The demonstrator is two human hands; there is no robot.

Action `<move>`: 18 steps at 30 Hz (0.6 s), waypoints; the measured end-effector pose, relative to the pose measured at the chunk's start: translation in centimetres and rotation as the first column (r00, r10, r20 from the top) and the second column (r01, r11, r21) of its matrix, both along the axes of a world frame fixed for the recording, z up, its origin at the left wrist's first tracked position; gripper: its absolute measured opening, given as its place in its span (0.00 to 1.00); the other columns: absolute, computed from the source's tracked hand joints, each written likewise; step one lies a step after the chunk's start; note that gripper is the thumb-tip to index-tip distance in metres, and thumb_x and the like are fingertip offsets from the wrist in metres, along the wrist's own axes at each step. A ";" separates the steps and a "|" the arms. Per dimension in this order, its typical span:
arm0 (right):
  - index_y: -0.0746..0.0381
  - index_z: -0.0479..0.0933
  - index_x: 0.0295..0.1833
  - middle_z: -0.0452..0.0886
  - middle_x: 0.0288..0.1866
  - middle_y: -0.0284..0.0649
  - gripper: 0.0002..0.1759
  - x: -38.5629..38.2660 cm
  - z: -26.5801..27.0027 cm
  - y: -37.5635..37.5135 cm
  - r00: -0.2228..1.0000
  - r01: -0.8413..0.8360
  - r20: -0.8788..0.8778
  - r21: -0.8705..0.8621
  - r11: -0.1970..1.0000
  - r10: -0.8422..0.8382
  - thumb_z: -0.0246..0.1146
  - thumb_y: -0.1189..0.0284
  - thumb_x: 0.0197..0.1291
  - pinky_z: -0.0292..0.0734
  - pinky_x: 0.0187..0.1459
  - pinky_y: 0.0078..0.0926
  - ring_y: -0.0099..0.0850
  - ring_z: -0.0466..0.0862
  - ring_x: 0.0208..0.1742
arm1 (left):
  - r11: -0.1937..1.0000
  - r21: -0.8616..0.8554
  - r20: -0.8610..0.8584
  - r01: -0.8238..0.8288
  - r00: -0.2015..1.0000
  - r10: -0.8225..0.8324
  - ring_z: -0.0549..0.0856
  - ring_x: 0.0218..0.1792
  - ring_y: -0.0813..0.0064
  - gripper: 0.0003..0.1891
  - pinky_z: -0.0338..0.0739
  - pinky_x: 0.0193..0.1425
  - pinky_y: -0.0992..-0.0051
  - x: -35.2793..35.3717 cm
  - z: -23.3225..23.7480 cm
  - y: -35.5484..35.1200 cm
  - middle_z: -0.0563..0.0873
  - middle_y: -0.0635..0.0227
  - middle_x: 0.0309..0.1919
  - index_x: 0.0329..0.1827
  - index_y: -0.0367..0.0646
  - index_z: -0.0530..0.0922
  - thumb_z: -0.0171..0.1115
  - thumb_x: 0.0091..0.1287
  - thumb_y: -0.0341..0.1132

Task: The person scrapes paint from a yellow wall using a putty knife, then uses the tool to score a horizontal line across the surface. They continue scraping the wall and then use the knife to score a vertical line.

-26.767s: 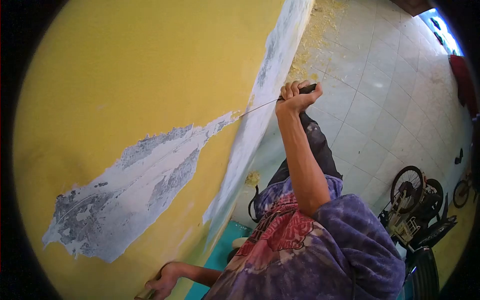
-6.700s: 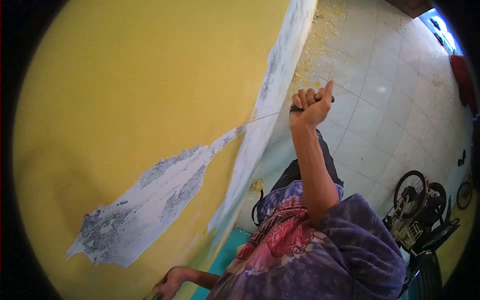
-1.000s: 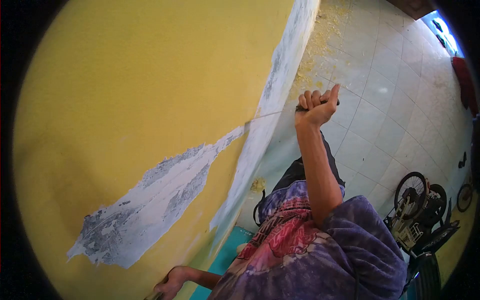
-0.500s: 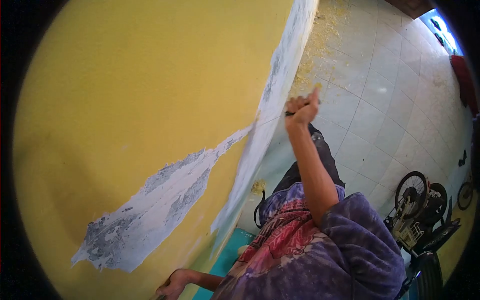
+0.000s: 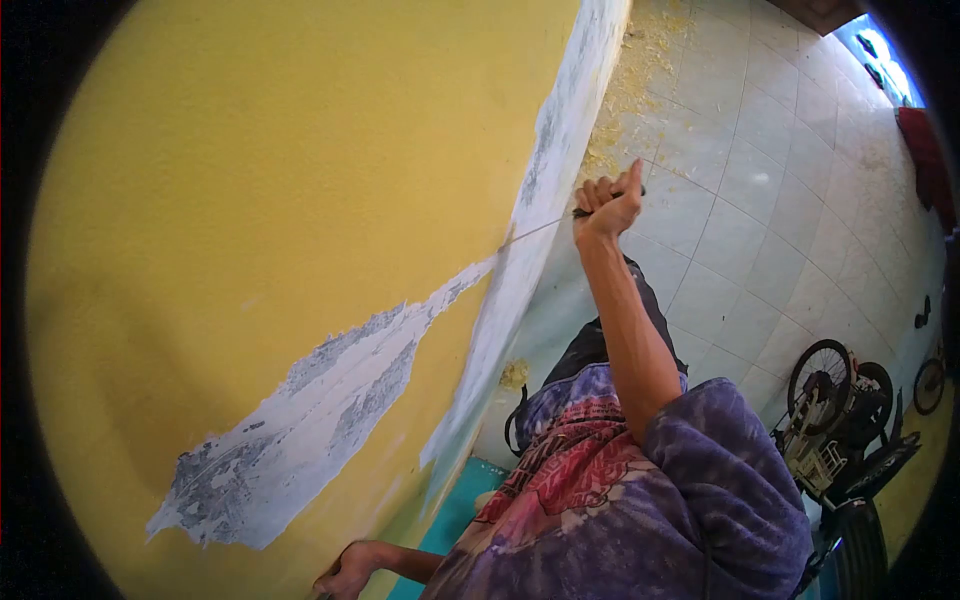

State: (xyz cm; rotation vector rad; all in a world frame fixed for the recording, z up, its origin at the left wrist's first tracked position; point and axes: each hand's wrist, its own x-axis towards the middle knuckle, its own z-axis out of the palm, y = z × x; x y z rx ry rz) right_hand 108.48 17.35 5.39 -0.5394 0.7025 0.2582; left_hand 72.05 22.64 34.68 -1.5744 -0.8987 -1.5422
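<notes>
My right hand [image 5: 608, 208] is closed around the dark handle of a thin-bladed tool [image 5: 540, 233], its thumb stretched along the far end. The slim metal blade reaches left to the corner of the yellow wall [image 5: 330, 170], and its tip meets the narrow end of a stripped patch [image 5: 310, 420]. That patch shows white and grey under the yellow paint. Down at the bottom edge, my left hand [image 5: 347, 572] is at the wall with its fingers curled. A small dark bit shows at those fingers, mostly cut off by the frame, so I cannot name it.
Yellow paint flakes [image 5: 625, 115] litter the tiled floor [image 5: 750, 230] along the wall's foot. A bare white-grey strip [image 5: 530, 190] runs down the wall corner. A motorbike [image 5: 830, 420] stands at the lower right. Turquoise surface [image 5: 460, 510] shows beside my left forearm.
My right hand has shifted slightly and looks sharper now, with more of the thin blade visible against the wall corner. My left hand stays at nearly the same spot.
</notes>
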 end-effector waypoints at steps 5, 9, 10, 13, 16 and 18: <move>0.51 0.50 0.18 0.45 0.11 0.26 0.30 0.4 0.6 0.1 0.998 0.059 -0.018 0.010 0.998 -0.058 0.54 0.51 0.65 0.40 0.15 0.23 0.20 0.44 0.12 | 1.000 0.001 0.007 0.015 1.000 -0.015 0.67 0.60 0.61 0.24 0.71 0.62 0.59 0.0 0.0 0.0 0.60 0.57 0.60 0.65 0.38 0.59 0.51 0.67 0.32; 0.51 0.49 0.17 0.45 0.10 0.27 0.31 2.1 -0.7 -1.1 0.998 0.049 0.044 -0.044 0.998 -0.047 0.55 0.51 0.65 0.41 0.15 0.23 0.21 0.45 0.12 | 1.000 -0.001 0.023 0.030 0.999 -0.030 0.67 0.59 0.61 0.24 0.71 0.61 0.59 0.1 -0.2 0.1 0.60 0.57 0.60 0.65 0.38 0.60 0.51 0.67 0.32; 0.51 0.48 0.17 0.46 0.10 0.27 0.31 3.0 -1.1 -1.7 0.993 0.118 0.033 -0.099 0.988 -0.116 0.55 0.51 0.65 0.41 0.15 0.23 0.21 0.45 0.12 | 0.999 0.002 0.029 0.033 0.999 -0.033 0.67 0.59 0.61 0.24 0.71 0.61 0.59 0.0 -0.2 0.1 0.60 0.57 0.60 0.65 0.38 0.60 0.51 0.67 0.32; 0.51 0.45 0.16 0.46 0.11 0.26 0.33 2.9 -2.9 -0.8 0.975 0.222 0.041 -0.186 0.957 -0.218 0.57 0.52 0.64 0.42 0.15 0.24 0.22 0.46 0.11 | 0.999 -0.006 0.038 0.047 0.998 -0.047 0.67 0.59 0.61 0.23 0.71 0.61 0.59 0.0 -0.3 0.0 0.60 0.57 0.60 0.64 0.38 0.60 0.51 0.67 0.32; 0.49 0.45 0.16 0.47 0.09 0.26 0.33 1.9 -3.7 -0.2 0.994 0.092 -0.053 -0.138 0.986 -0.100 0.58 0.51 0.61 0.42 0.14 0.22 0.21 0.47 0.09 | 0.997 -0.005 0.052 0.077 0.996 -0.077 0.67 0.59 0.61 0.23 0.71 0.61 0.59 0.1 -0.3 0.2 0.60 0.57 0.60 0.64 0.38 0.60 0.51 0.67 0.32; 0.49 0.45 0.16 0.47 0.09 0.26 0.33 2.4 -4.5 -1.5 0.988 0.144 -0.032 -0.117 0.983 -0.149 0.58 0.51 0.61 0.42 0.14 0.22 0.21 0.47 0.09 | 0.996 -0.008 0.054 0.086 0.995 -0.085 0.67 0.59 0.61 0.23 0.72 0.61 0.59 0.0 -0.3 0.2 0.60 0.57 0.60 0.64 0.38 0.60 0.51 0.67 0.32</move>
